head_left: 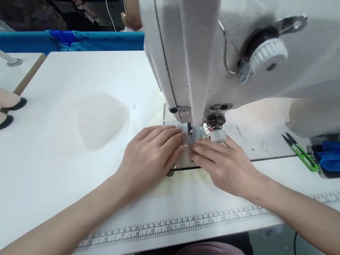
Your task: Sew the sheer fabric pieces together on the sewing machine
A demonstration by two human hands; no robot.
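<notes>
**White fabric pressed flat at the needle**

White sheer fabric (pixel 196 133) sits under the presser foot (pixel 189 130) of the sewing machine (pixel 232 47), mid-worktop (pixel 56 170). The left hand (pixel 150 154) and right hand (pixel 222 162) lie flat with fingers outstretched, pressing it from either side and gripping nothing. Fingertips this near the needle risk a prick, and uneven pressure could skew the piece. Green snips (pixel 302 152) lie toward the right edge.
</notes>
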